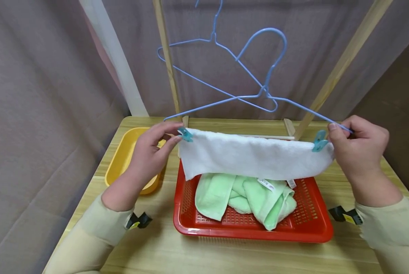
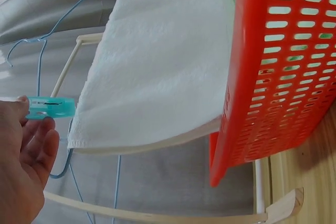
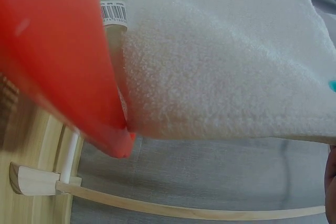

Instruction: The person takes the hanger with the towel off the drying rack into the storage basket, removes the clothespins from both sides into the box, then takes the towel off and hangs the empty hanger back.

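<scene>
Head view looks forward and down from above; close, sideways wrist views share the towel (image 2: 152, 66) and basket (image 2: 241, 77), at 3 o'clock in left, 10 in right.

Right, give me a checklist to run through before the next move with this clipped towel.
1. Right teal clothespin on the top edge of the white towel: ok.
2. Right hand holding the blue hanger near its corner: ok.
3. Left hand off the left teal clothespin: not ok, thumb and fingers pinch it.
4. Left clothespin biting both towel and hanger: cannot tell, the bar there is hidden.
5. Towel clear of the red basket: cannot tell, they overlap in the views.
6. Hook clear of the second hanger: cannot tell, they cross in the head view.
</scene>
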### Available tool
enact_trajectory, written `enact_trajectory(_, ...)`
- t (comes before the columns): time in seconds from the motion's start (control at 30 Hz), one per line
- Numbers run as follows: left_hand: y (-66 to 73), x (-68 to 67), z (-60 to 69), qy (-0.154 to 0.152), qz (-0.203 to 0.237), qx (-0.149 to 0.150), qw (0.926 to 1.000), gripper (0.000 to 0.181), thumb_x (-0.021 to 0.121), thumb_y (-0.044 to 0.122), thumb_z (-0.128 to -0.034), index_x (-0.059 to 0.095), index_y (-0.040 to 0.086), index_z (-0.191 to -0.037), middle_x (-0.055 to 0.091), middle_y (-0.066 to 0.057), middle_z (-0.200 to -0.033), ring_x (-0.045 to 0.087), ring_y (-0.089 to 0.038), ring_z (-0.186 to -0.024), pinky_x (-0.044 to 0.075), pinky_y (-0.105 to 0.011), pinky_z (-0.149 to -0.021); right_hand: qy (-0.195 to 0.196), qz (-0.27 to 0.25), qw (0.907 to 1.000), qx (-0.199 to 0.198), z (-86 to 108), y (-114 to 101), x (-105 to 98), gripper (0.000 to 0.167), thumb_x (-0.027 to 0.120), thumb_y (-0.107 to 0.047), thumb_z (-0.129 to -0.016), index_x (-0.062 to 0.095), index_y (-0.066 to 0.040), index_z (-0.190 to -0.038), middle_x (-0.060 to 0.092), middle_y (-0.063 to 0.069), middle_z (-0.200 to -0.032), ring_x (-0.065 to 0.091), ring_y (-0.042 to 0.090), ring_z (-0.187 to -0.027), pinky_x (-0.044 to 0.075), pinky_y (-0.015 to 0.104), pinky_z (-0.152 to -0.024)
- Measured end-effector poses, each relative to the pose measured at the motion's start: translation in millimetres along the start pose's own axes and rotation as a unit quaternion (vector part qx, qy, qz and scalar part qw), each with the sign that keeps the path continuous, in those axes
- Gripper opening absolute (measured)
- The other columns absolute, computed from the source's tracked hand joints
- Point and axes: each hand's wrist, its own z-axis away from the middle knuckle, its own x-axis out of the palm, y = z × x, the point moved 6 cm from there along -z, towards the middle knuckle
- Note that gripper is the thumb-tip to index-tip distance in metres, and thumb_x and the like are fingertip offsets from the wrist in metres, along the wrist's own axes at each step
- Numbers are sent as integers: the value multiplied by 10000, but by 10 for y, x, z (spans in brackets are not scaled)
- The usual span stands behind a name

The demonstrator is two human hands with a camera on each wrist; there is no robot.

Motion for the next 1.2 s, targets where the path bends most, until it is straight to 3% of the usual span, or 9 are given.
enact_trajectory(0.23,-1,0,25,-339,-289,-83,9990,379,697,88,-920,654,101,-1297,678,-11,-1148,638,-139,-996,554,-316,-821,-24,18,10000,36,8,20,-11,325,619,-16,-799,490,-60,-503,477,-111,-550,381,-30,-480,306,103,-488)
enact_trajectory(0.5,-24,34,46,-702,-383,-183,9966,453,720,110,-909,612,121,-1349,655,-3,-1143,617,-122,-963,551,-317,-785,-102,82,9999,-26,19,7,-4,331,619,-23,-809,473,-38,-512,468,-119,-566,363,-29,-488,297,105,-490)
enact_trajectory(0.93,-45,-99,101,-565,-630,-223,9962,425,723,102,-908,620,118,-1320,648,-7,-1147,610,-165,-979,551,-354,-819,-155,129,9998,-33,29,-14,21,342,618,-33,-814,453,30,-521,482,-172,-594,365,-33,-497,308,95,-496)
enact_trajectory(1.2,-93,-198,122,-593,-872,-322,9939,387,703,119,-920,629,103,-1299,643,-34,-1174,599,-223,-1019,535,-405,-847,-82,52,9999,-66,26,-16,29,334,613,-42,-800,448,-30,-510,449,-128,-567,339,-30,-492,257,111,-482)
